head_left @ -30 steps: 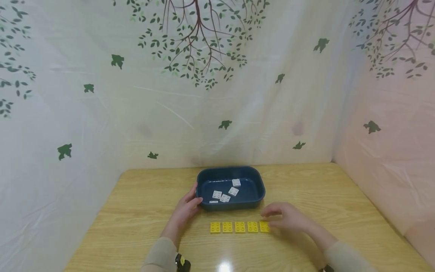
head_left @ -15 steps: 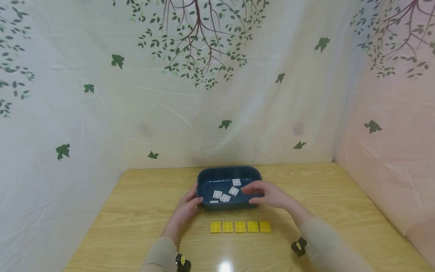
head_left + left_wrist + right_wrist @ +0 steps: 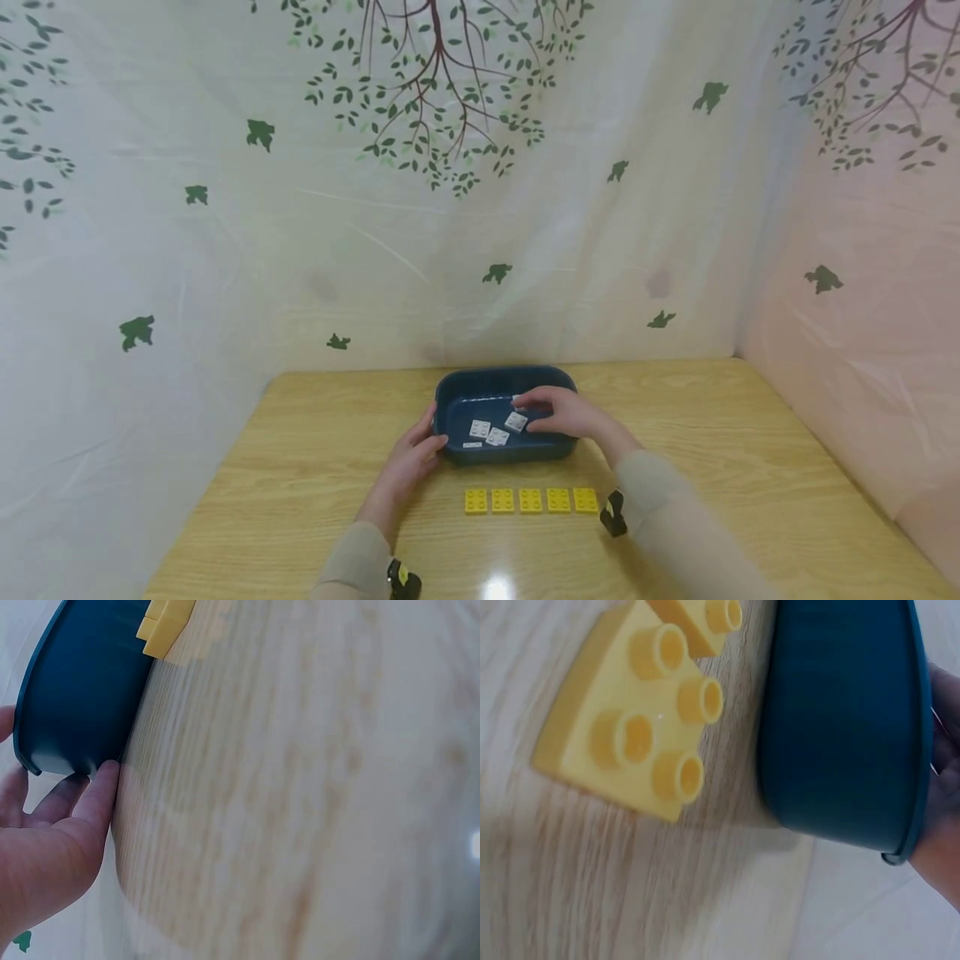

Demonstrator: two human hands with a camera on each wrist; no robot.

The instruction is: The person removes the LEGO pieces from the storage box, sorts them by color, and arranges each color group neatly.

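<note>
In the lower centre of the head view, a white brick [image 3: 515, 422] lies in the blue tray [image 3: 517, 455], whose long axis runs left to right. It sits just left of the thumb of the right hand [image 3: 567, 412], the nearer one, fingers parted (nothing visible between them). The left hand [image 3: 408, 462] grips the tray's left end. Compared with the earlier frame, the right hand is farther left.

Seen upright — a dark blue tray [image 3: 510, 455] with rounded corners. Contains white studded bricks [image 3: 515, 422], scattered on its floor.
</note>
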